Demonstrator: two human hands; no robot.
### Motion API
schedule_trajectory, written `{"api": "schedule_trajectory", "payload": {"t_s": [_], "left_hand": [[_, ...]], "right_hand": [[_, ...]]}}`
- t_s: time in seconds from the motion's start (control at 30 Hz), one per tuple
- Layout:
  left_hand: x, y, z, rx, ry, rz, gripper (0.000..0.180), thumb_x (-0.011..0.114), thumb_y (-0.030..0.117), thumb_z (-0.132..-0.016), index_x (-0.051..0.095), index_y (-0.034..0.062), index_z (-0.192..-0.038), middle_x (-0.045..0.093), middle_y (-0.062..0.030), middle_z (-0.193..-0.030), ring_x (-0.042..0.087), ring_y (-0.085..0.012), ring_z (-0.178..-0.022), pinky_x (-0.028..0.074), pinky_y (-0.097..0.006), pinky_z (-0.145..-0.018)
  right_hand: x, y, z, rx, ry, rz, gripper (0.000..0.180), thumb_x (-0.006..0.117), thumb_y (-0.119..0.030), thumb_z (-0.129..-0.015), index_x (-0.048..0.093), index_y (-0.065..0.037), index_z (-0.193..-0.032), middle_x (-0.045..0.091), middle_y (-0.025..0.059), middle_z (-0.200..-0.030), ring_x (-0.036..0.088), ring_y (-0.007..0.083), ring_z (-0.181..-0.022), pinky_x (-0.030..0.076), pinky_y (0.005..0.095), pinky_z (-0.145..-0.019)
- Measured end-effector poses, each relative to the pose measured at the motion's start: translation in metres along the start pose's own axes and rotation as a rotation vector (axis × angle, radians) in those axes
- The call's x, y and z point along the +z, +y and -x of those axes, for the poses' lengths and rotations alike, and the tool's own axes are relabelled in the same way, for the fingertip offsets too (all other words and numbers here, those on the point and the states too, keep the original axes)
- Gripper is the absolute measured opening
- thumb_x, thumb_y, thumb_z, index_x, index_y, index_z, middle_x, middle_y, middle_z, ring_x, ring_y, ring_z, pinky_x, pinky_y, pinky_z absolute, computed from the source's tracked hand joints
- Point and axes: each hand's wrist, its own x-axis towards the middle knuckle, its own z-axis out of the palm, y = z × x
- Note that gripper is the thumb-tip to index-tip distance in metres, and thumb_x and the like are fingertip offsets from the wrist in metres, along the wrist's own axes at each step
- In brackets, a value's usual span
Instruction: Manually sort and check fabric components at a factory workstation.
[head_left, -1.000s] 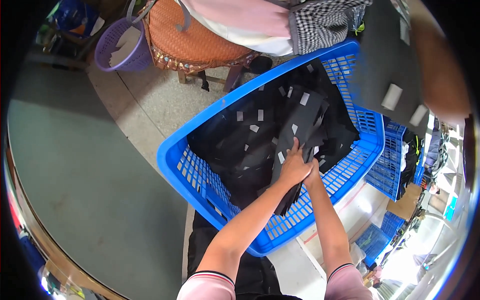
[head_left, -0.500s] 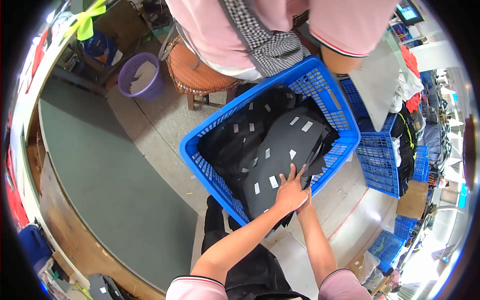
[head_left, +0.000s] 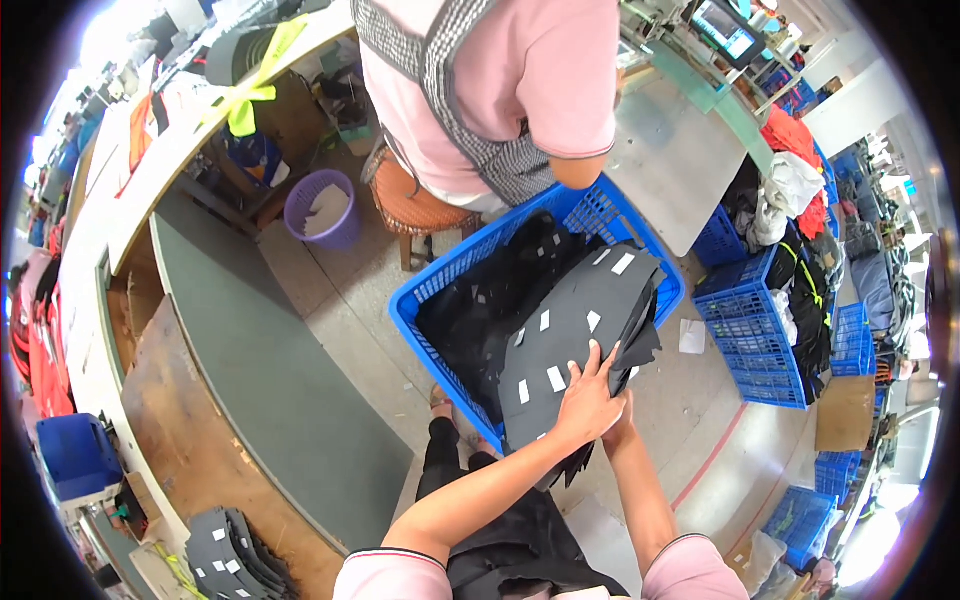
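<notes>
A thick stack of dark grey fabric pieces, dotted with small white stickers, is held between my hands over a blue plastic basket. My left hand presses on the near right part of its top, fingers spread along it. Under the stack's near right edge my right hand grips from below; most of its fingers are hidden. More black pieces with white stickers lie inside the basket.
A person in a pink shirt sits on a cushioned stool right behind the basket. To the left stand a purple wastebasket and a wooden table bearing another grey stack. Filled blue crates line the right.
The grey stack has come up a little out of the basket in my hands. My view has shifted, showing more of the surroundings. The seated person's arm has moved left in view.
</notes>
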Motion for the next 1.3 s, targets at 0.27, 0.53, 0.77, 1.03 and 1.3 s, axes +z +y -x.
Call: {"api": "schedule_trajectory", "payload": {"t_s": [0.27, 0.53, 0.77, 1.03, 1.3], "left_hand": [[0.015, 0.039, 0.050, -0.050, 0.064, 0.014, 0.067, 0.054, 0.024, -0.073, 0.036, 0.0160, -0.137, 0.011, -0.0101, -0.151, 0.020, -0.0456, -0.131, 0.029, -0.043, -0.106], [0.005, 0.061, 0.086, -0.051, 0.213, 0.007, 0.071, 0.057, 0.023, -0.072, 0.034, 0.0074, -0.137, 0.014, -0.0151, -0.149, 0.024, -0.0464, -0.129, 0.031, -0.044, -0.105], [-0.068, 0.098, 0.126, -0.080, 0.432, 0.020, 0.073, 0.056, 0.021, -0.075, 0.026, 0.0238, -0.141, 0.011, -0.0159, -0.150, 0.021, -0.0589, -0.124, 0.030, -0.050, -0.104], [-0.208, 0.075, 0.193, -0.010, 0.878, 0.054, 0.074, 0.058, 0.018, -0.075, 0.026, 0.0233, -0.141, 0.010, -0.0177, -0.149, 0.019, -0.0616, -0.122, 0.033, -0.052, -0.101], [-0.346, 0.005, 0.295, 0.200, 1.336, 0.533, 0.062, 0.062, 0.010, -0.074, 0.039, -0.0043, -0.129, 0.054, -0.0203, -0.117, 0.053, -0.0269, -0.109, 0.042, -0.036, -0.093]], "right_hand": [[-0.003, -0.016, 0.038, -0.101, -0.225, -0.066, 0.043, 0.038, -0.028, -0.093, 0.045, -0.001, -0.126, 0.053, 0.0167, -0.120, 0.056, 0.0274, -0.106, 0.046, 0.0390, -0.090], [0.028, -0.025, 0.070, -0.082, -0.456, -0.007, 0.043, 0.036, -0.032, -0.094, 0.047, -0.003, -0.124, 0.054, 0.0170, -0.119, 0.054, 0.0294, -0.107, 0.043, 0.0417, -0.094], [0.098, -0.020, 0.046, -0.104, -0.607, 0.151, 0.044, 0.037, -0.031, -0.093, 0.042, -0.007, -0.130, 0.051, 0.0109, -0.123, 0.053, 0.0269, -0.108, 0.044, 0.0399, -0.093], [0.279, 0.024, 0.020, 0.069, -0.878, 0.343, 0.040, 0.037, -0.027, -0.095, 0.042, -0.005, -0.129, 0.051, 0.0092, -0.121, 0.054, 0.0206, -0.106, 0.045, 0.0340, -0.088], [0.501, 0.132, 0.080, 0.263, -0.903, 0.718, 0.040, 0.046, -0.026, -0.091, 0.049, -0.003, -0.123, 0.057, 0.0103, -0.116, 0.057, 0.0220, -0.105, 0.046, 0.0371, -0.090]]}}
